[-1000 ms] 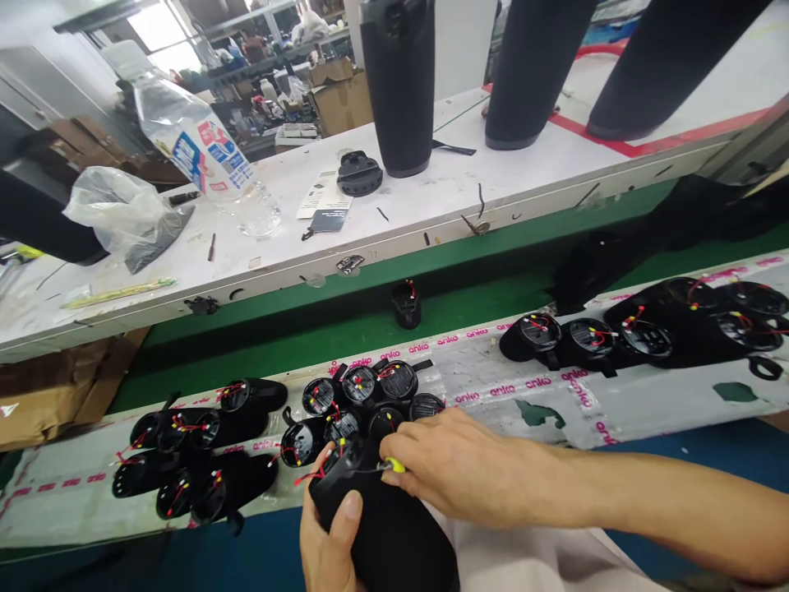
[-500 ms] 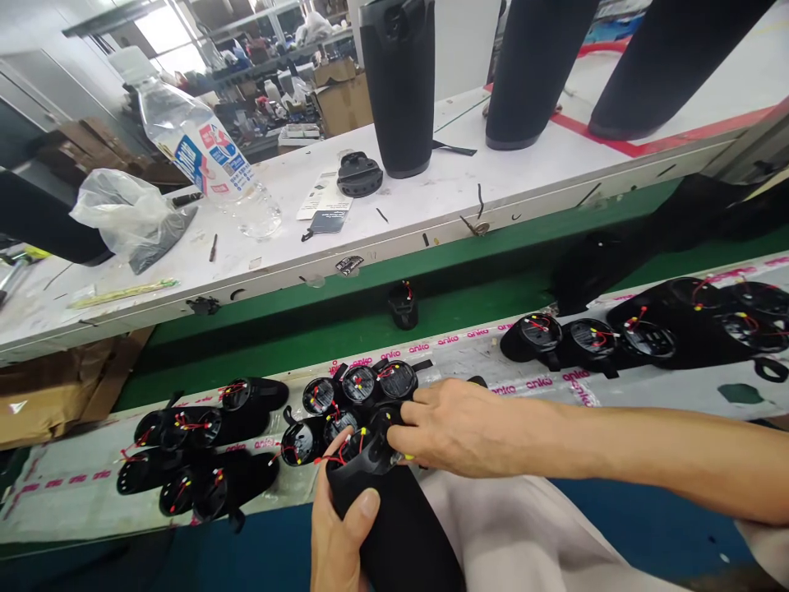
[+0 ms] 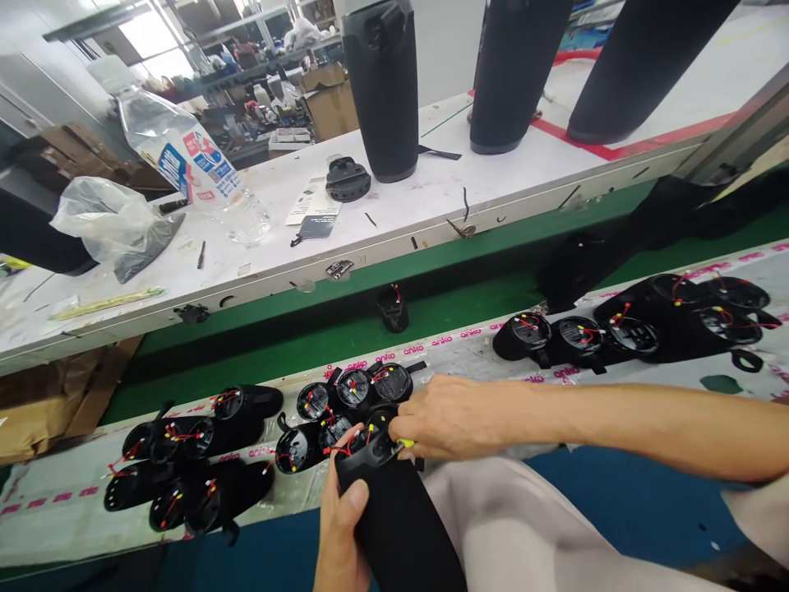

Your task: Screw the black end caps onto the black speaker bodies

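Head view: at six o'clock the left hand [image 3: 339, 530] grasps a black cylinder [image 3: 407, 526], its wired end [image 3: 370, 454] pointing toward eleven. At that end's two o'clock the right hand [image 3: 447, 417] pinches a yellow tool [image 3: 405, 443], mostly hidden in its grip. The counter [image 3: 425, 201] carries a bottle [image 3: 200, 175] at ten o'clock.

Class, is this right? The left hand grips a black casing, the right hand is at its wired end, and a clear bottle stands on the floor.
One slip: the head view shows the clear bottle on the white table. The left hand grips the black casing, with the right hand at its wired end.
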{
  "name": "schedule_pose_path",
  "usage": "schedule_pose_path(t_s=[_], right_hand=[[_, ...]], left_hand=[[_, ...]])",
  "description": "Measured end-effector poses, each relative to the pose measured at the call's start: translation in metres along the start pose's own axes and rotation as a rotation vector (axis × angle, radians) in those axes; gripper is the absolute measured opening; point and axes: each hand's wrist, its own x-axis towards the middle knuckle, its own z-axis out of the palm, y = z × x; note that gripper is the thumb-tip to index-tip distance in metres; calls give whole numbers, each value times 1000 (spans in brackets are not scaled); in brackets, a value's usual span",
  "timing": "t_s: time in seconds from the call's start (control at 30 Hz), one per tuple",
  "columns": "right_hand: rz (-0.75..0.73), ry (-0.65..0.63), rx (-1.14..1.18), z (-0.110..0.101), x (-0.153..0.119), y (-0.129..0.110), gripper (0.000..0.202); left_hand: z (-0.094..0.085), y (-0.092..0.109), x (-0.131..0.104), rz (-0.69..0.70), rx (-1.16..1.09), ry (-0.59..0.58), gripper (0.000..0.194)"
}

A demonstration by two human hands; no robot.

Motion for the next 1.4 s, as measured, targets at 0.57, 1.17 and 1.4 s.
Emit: schedule_pose_path(t_s=[0.57,1.17,1.4], right_hand=[[55,153,-178,-5,-9,-25,15],[-2,-17,-331,-33,-11,-29,12],[-7,-61,-337,-34,-6,-30,7]], left_hand=[[0,12,1,73,105,13,93],[13,23,-13,243,494,137,80],[12,22,-15,243,566,180,74]])
